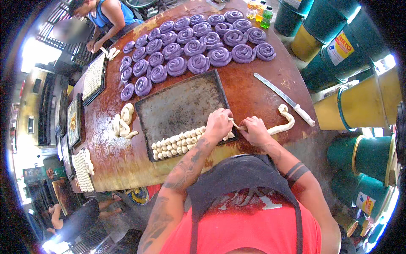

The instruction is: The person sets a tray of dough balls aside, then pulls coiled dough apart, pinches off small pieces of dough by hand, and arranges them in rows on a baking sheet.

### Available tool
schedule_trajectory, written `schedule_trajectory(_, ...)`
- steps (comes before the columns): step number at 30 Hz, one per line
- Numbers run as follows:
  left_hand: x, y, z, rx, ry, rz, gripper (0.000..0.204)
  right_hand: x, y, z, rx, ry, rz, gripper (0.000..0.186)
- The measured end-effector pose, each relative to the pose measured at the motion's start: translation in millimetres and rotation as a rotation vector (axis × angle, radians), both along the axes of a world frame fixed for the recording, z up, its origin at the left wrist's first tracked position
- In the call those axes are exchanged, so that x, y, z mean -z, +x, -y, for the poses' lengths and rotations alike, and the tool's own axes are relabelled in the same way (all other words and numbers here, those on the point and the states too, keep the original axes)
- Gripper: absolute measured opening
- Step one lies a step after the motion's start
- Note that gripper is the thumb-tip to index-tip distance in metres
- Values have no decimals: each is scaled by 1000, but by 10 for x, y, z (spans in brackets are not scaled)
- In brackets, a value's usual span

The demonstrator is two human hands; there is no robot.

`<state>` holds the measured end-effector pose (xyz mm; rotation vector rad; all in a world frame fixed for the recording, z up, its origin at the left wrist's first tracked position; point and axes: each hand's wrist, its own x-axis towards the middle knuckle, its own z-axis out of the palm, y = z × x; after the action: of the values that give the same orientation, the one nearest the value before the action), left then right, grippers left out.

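Note:
My left hand [219, 123] is over the right front part of a dark baking tray [179, 99], its fingers closed on the end of a pale dough rope [284, 127]. Just right of the tray, my right hand [255, 130] pinches the same rope, and a thin stretch of dough shows between the two hands. Past my right hand the rope lies on the table, curling away from me. Small dough balls [179, 143] sit in tight rows along the tray's near edge; my left hand and forearm hide some of them.
A bread knife [279, 93] lies at the right. Rows of purple dough spirals [194, 46] fill the table's far side. More dough rope [122, 122] lies left of the tray. Bottles [266, 17] stand far right, green drums [351, 46] beyond. A co-worker [116, 17] handles dough, far left.

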<state>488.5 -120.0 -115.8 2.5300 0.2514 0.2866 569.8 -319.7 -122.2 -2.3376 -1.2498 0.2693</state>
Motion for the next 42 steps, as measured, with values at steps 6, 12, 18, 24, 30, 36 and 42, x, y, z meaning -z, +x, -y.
schedule_trajectory(6, -349, 68, -359, -369, -364, 76, 21, -121, 29, 231, 101, 69, -104, 30)
schedule_trajectory(12, -52, 6, -213, -68, -246, 33, 25, -102, 15, 372, -34, 29, -173, 30)
schedule_trajectory(18, -36, -9, -246, -26, -68, -40, 28, -240, 424, 682, 535, 943, -1579, 15)
schedule_trajectory(24, -155, 35, -231, -57, 89, -231, 29, -604, 375, 702, 560, 760, -1180, 16)
schedule_trajectory(30, -752, 256, 357, -31, -437, 69, 23, -716, 150, 450, 540, 292, -546, 18)
schedule_trajectory(36, -1037, 252, 712, 215, -378, 123, 23, -817, 116, 270, 351, 386, -616, 13)
schedule_trajectory(42, -648, -25, 750, -266, -801, -182, 26, -580, 114, 265, 137, 474, -360, 18)
